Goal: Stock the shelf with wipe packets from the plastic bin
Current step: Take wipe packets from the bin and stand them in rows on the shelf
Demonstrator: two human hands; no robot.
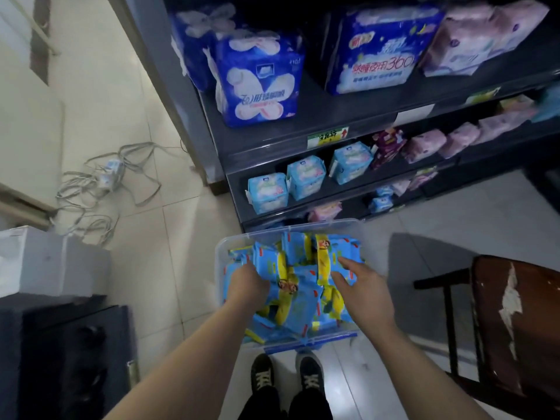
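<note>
The bin (218, 259) sits on the floor before the shelf (348, 125), full of packets (300, 301). The left hand (248, 286) is down among them at its left side and the right hand (363, 286) over those on the right. A chair (515, 313) stands right of the bin; a box (45, 262) lies to the left, with cables (106, 183) on the floor behind it.

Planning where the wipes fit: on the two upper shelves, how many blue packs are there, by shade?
Dark blue packs, top shelf: 3
Light blue packs, second shelf: 3
Total: 6
The second shelf's far right end is too blurred to count.
</note>
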